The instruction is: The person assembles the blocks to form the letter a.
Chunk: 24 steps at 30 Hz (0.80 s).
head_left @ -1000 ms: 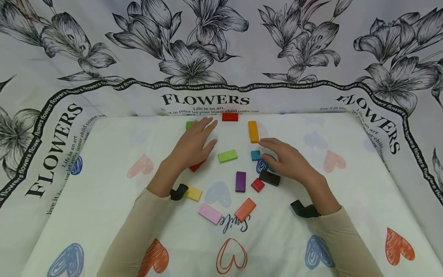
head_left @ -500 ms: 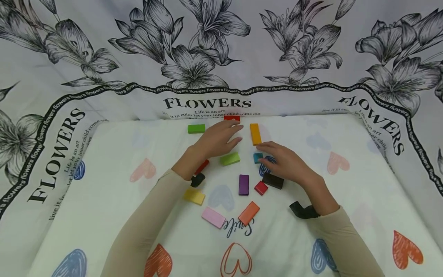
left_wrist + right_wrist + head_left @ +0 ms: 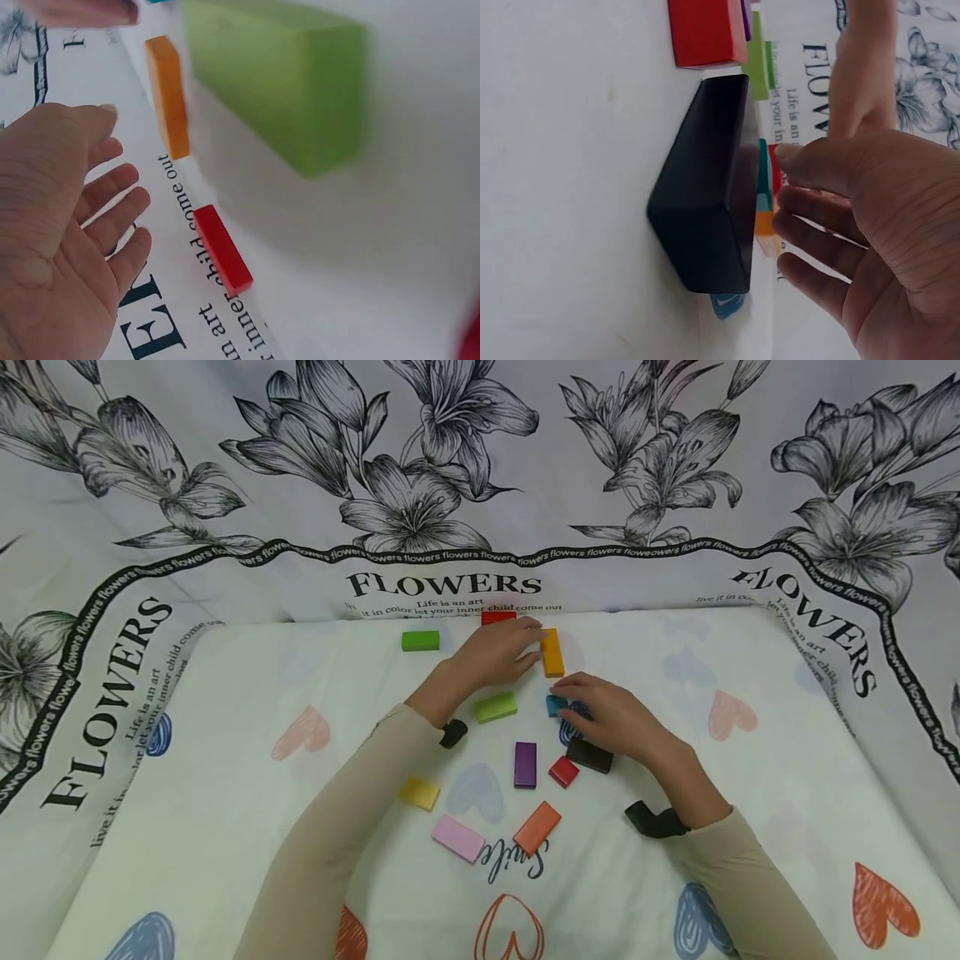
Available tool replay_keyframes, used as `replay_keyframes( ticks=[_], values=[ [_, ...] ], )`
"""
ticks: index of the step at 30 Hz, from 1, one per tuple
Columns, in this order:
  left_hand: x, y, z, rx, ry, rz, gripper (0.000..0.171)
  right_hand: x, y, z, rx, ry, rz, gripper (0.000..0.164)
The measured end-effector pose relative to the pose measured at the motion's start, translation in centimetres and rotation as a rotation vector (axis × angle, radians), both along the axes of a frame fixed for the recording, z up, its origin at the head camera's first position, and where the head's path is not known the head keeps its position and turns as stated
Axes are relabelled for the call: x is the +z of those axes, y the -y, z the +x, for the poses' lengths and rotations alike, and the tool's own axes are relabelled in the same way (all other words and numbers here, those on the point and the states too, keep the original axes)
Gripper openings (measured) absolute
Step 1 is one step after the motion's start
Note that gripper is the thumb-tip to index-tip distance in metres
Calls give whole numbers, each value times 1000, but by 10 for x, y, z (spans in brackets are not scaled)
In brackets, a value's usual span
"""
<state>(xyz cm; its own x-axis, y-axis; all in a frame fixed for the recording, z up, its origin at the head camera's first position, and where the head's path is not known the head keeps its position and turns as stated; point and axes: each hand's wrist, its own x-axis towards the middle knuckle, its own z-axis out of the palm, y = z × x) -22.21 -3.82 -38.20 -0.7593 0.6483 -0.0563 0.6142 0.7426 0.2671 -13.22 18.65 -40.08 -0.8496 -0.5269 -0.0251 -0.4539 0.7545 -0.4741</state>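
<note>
My left hand (image 3: 495, 652) is held over the far middle of the cloth, fingers loosely bent, with nothing in its grasp. Its fingertips are beside the upright-lying orange block (image 3: 552, 653), and the red block (image 3: 498, 618) lies just behind it. In the left wrist view the palm (image 3: 45, 240) looks empty. My right hand (image 3: 618, 714) hovers around the small teal block (image 3: 556, 706), thumb and index finger either side of it; contact cannot be made out. A black block (image 3: 589, 756) lies below that hand and looms large in the right wrist view.
A light-green block (image 3: 495, 707), a green block (image 3: 421, 641), a purple block (image 3: 526, 766), a small red block (image 3: 563, 772), an orange-red block (image 3: 537, 828), a pink block (image 3: 458, 838) and a yellow block (image 3: 419, 793) lie scattered on the printed cloth (image 3: 247, 827).
My left hand has moved right, from beside the green block past the red one to the orange block. The right hand has shifted slightly, its fingers closer around the teal block.
</note>
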Motion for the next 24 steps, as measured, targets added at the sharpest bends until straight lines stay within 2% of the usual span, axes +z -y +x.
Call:
replay_keyframes(
  ticks=[4, 8, 17, 24],
  values=[
    [0, -11, -8, -18, 12, -6, 43, -5, 0, -1, 10, -15, 8, 36],
    [-5, -19, -11, -46, 38, -42, 37, -8, 1, 1, 11, -26, 1, 34],
    [-11, -26, -9, -36, 78, -69, 42, -11, 0, 4, 28, -75, -13, 30],
    [-15, -26, -9, -33, 49, -74, 42, -11, -2, 0, 52, -94, -44, 28]
  ],
)
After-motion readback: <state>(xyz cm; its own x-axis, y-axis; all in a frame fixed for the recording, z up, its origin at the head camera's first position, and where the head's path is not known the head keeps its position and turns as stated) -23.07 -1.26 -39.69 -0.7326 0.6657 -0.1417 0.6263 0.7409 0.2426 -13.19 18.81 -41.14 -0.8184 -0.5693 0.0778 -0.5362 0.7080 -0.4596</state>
